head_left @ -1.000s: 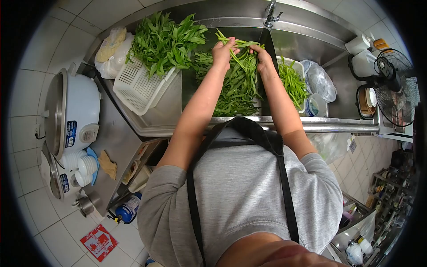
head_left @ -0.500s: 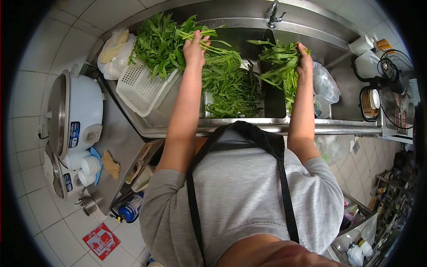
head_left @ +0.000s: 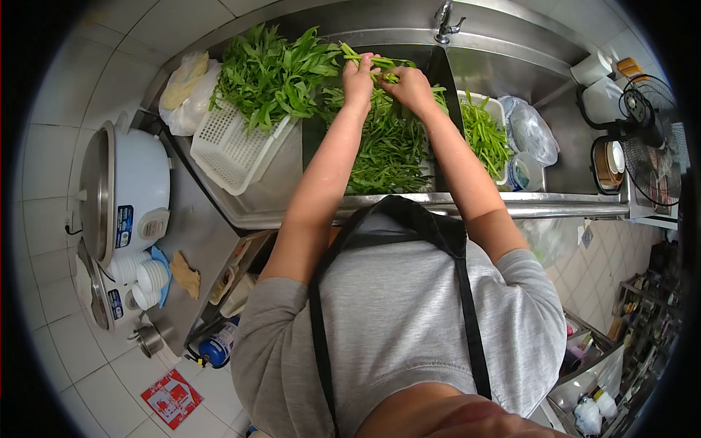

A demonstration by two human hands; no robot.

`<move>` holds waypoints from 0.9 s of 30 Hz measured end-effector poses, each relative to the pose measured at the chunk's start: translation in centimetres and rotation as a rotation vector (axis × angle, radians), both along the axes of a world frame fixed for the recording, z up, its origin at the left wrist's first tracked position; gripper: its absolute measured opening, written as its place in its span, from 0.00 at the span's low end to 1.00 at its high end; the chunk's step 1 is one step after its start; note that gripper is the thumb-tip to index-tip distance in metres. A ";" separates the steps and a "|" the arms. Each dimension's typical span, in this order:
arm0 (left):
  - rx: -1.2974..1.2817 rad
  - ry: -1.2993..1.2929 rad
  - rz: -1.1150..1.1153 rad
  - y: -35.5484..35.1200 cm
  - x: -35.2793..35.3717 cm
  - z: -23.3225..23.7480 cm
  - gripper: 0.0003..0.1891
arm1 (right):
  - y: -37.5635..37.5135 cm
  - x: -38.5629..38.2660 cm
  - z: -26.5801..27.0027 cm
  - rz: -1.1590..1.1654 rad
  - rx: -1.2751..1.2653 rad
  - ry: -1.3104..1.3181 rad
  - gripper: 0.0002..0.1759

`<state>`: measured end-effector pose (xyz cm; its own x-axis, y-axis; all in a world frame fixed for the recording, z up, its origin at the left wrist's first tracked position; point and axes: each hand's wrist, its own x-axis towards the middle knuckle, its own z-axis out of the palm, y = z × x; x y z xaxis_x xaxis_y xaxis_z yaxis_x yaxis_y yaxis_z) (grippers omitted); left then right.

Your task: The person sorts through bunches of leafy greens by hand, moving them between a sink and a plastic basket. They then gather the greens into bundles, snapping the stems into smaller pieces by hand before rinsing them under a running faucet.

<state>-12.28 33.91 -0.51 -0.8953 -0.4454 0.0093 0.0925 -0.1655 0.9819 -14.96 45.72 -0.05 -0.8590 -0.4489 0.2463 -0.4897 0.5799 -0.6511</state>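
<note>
Over the left sink basin, my left hand [head_left: 358,79] is closed round a bunch of green stems [head_left: 353,54]. My right hand [head_left: 409,89] is right beside it, fingers closed on the same stems. Below both hands, leafy greens [head_left: 387,150] fill much of the basin. A larger heap of leaves [head_left: 274,77] lies to the left, partly over a white perforated basket [head_left: 234,150]. To the right, a white basket [head_left: 499,113] holds cut green stems [head_left: 483,135].
A faucet [head_left: 447,28] rises behind the sink. Plastic bags [head_left: 531,131] and a clear tub [head_left: 526,174] sit at the right, near a black fan [head_left: 642,117]. A large cooker [head_left: 135,186] stands at the left, with stacked white bowls [head_left: 150,276] below it.
My right hand has moved left from the right-hand basket to the stems at my left hand. My left hand has shifted right, off the leaf heap. The stems in the right basket now show.
</note>
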 end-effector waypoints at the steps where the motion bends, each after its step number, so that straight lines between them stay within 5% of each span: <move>1: 0.024 -0.006 0.023 0.0 0.0 -0.2 0.12 | -0.2 -0.2 -0.6 0.013 -0.020 0.010 0.16; 11: 0.225 -0.021 -0.071 0.3 0.5 -1.1 0.14 | 0.4 -0.8 -1.1 0.046 -0.135 -0.282 0.14; 16: 0.308 -0.014 -0.113 1.2 0.9 -1.2 0.13 | 0.8 -1.7 -3.5 0.037 -0.860 -0.900 0.07; 21: 0.564 0.135 -0.135 2.1 0.4 -1.9 0.13 | 1.3 -0.9 -3.1 -0.054 -1.234 -1.196 0.07; 27: 0.692 0.233 -0.131 1.8 0.6 -1.6 0.15 | 2.7 -0.7 -2.3 0.101 -0.833 -0.986 0.09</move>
<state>-11.66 35.72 -2.06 -0.9505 -0.3083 -0.0390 0.2226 -0.7631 0.6067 -15.65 48.44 -2.38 -0.8086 -0.5404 -0.2327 0.3832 -0.1835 -0.9052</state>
